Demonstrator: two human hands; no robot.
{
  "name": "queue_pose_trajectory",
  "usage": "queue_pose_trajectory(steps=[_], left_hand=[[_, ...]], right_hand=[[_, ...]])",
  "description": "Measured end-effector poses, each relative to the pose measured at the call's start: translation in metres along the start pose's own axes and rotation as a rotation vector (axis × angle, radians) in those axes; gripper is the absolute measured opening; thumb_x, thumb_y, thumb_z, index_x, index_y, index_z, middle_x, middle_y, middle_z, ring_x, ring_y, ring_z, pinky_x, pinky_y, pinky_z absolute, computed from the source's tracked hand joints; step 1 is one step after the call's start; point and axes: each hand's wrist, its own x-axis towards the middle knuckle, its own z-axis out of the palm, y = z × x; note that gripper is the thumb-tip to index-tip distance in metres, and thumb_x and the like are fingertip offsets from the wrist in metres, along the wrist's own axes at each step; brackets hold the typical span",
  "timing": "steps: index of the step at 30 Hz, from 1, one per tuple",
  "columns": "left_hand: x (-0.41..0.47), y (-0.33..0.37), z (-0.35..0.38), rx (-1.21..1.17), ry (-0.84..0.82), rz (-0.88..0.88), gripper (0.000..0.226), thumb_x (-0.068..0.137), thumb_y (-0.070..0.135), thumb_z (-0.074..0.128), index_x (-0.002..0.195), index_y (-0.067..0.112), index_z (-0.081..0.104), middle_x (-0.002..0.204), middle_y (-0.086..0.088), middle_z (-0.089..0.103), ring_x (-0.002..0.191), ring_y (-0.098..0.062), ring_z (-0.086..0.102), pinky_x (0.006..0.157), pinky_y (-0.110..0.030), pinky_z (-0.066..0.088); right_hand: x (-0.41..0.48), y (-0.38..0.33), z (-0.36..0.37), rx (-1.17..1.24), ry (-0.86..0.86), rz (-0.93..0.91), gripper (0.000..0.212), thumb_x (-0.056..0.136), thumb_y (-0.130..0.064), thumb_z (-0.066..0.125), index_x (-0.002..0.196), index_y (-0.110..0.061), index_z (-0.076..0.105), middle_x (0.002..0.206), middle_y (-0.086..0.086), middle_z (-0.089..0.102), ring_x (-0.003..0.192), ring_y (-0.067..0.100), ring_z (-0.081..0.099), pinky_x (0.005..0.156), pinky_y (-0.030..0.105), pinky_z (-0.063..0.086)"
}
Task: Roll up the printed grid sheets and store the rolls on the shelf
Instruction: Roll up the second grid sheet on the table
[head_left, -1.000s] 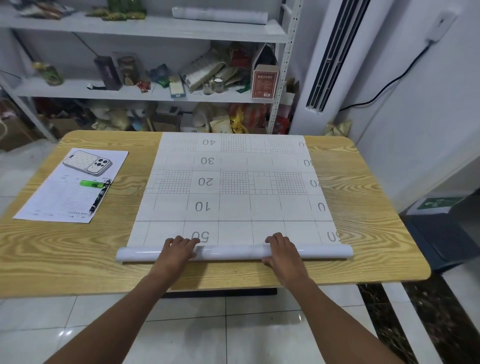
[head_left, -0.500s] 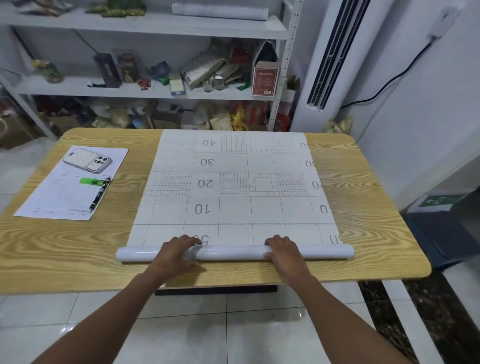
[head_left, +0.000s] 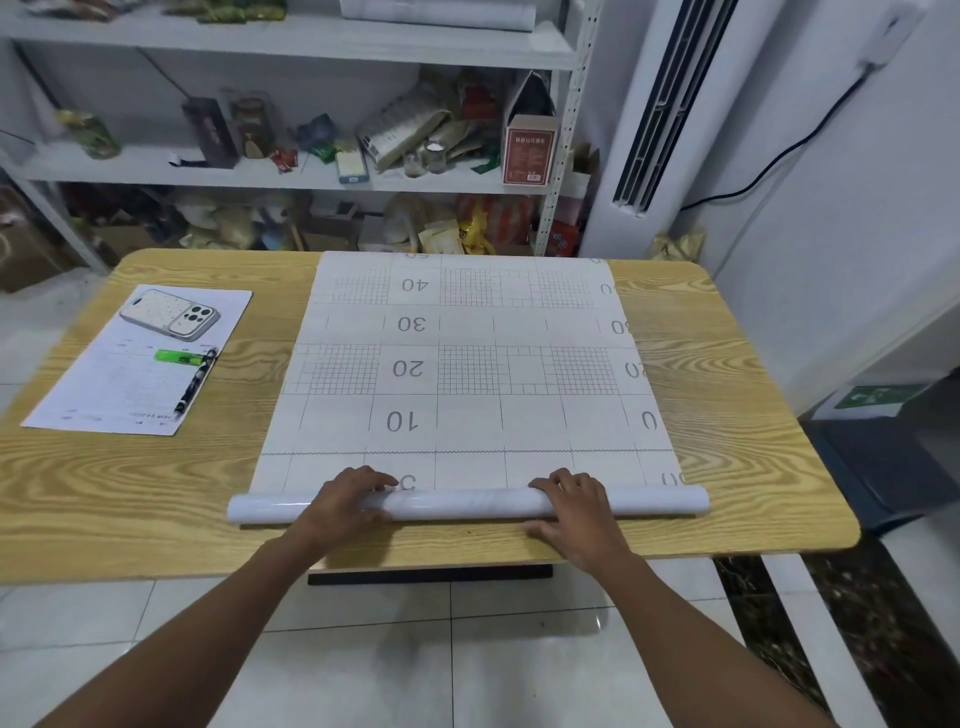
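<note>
A printed grid sheet (head_left: 467, 364) with numbers 10 to 40 lies flat along the wooden table (head_left: 130, 493), its far end at the table's back edge. Its near end is wound into a glossy white roll (head_left: 467, 503) lying crosswise near the table's front edge. My left hand (head_left: 348, 501) lies over the roll left of centre, fingers curled over its top. My right hand (head_left: 576, 506) covers the roll right of centre, fingers over the top and thumb on the near side. Another white roll (head_left: 436, 11) lies on the top board of the shelf (head_left: 291, 41) behind the table.
At the table's left lies a paper form (head_left: 104, 384) with a phone (head_left: 171, 314), a green lighter (head_left: 179, 356) and a pen (head_left: 192, 384) on it. The lower shelf boards hold many boxes and packets. A white standing air conditioner (head_left: 670, 104) stands right of the shelf.
Both hands have rolled the sheet a little further away from me; the roll now covers more of the row marked 50. The hands kept their places on the roll.
</note>
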Motion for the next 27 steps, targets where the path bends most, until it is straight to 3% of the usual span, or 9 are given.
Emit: queue_pose_trajectory(steps=[4,9,13,16,18,20,23,27], left_hand=[[0.0,0.0006,-0.0013,0.11,0.013,-0.018,0.035,0.084,0.019,0.063,0.118,0.016,0.058,0.11,-0.002,0.06,0.105,-0.019,0.046,0.082,-0.028,0.034],[0.001,-0.0043,-0.0004,0.133,0.013,-0.019,0.033,0.083,0.023,0.064,0.116,0.018,0.06,0.108,0.0,0.063,0.096,-0.013,0.039,0.073,-0.023,0.027],[0.0016,-0.0044,0.0017,0.133,0.047,0.008,0.028,0.087,0.02,0.059,0.114,0.015,0.061,0.103,-0.002,0.063,0.097,-0.018,0.042,0.072,-0.024,0.024],[0.0002,-0.0048,0.0004,0.229,0.117,0.139,0.02,0.086,0.022,0.058,0.101,0.014,0.067,0.095,-0.007,0.063,0.087,-0.029,0.051,0.068,-0.03,0.03],[-0.0014,-0.0068,0.0012,0.28,0.114,0.173,0.017,0.074,0.025,0.07,0.089,0.018,0.069,0.085,-0.006,0.06,0.076,-0.027,0.053,0.058,-0.029,0.035],[-0.0004,-0.0064,0.0025,0.304,0.099,0.181,0.039,0.056,0.021,0.086,0.091,0.018,0.068,0.083,-0.006,0.06,0.071,-0.028,0.054,0.054,-0.028,0.037],[0.0003,-0.0023,0.0017,0.284,0.033,0.108,0.072,0.049,0.032,0.089,0.112,0.026,0.055,0.091,-0.007,0.062,0.073,-0.032,0.057,0.057,-0.031,0.037],[-0.001,0.0012,0.001,0.266,0.01,0.036,0.08,0.057,0.044,0.082,0.126,0.03,0.044,0.109,-0.007,0.053,0.088,-0.026,0.05,0.069,-0.032,0.036]], right_hand=[[-0.0002,-0.0021,0.0029,0.084,0.033,0.002,0.063,0.078,-0.05,0.065,0.13,-0.023,0.042,0.123,-0.004,0.05,0.111,0.019,0.045,0.102,0.031,0.026],[0.001,-0.0018,0.0027,0.115,0.094,-0.021,0.045,0.079,-0.039,0.069,0.113,-0.015,0.053,0.112,-0.001,0.054,0.099,0.02,0.05,0.093,0.032,0.036],[0.0015,-0.0019,0.0048,0.06,0.118,-0.002,0.042,0.08,-0.041,0.066,0.113,-0.016,0.055,0.113,0.0,0.052,0.101,0.021,0.046,0.089,0.03,0.034],[0.001,-0.0019,0.0054,0.025,0.136,0.011,0.04,0.082,-0.041,0.065,0.114,-0.018,0.057,0.116,0.0,0.053,0.103,0.023,0.045,0.089,0.032,0.035],[0.0008,-0.0027,0.0048,0.022,0.136,0.022,0.04,0.083,-0.041,0.064,0.115,-0.018,0.058,0.116,0.0,0.053,0.104,0.024,0.046,0.09,0.033,0.036],[0.0011,-0.0037,0.0041,0.013,0.134,0.027,0.038,0.084,-0.041,0.062,0.115,-0.018,0.058,0.114,0.001,0.054,0.102,0.026,0.047,0.088,0.034,0.037],[0.0021,-0.0049,0.0023,-0.001,0.097,0.027,0.037,0.088,-0.041,0.056,0.118,-0.02,0.055,0.117,0.001,0.053,0.103,0.025,0.044,0.09,0.033,0.035],[0.0011,-0.0067,-0.0007,0.013,0.065,0.024,0.041,0.092,-0.039,0.051,0.129,-0.022,0.046,0.125,-0.001,0.049,0.11,0.023,0.041,0.095,0.032,0.032]])
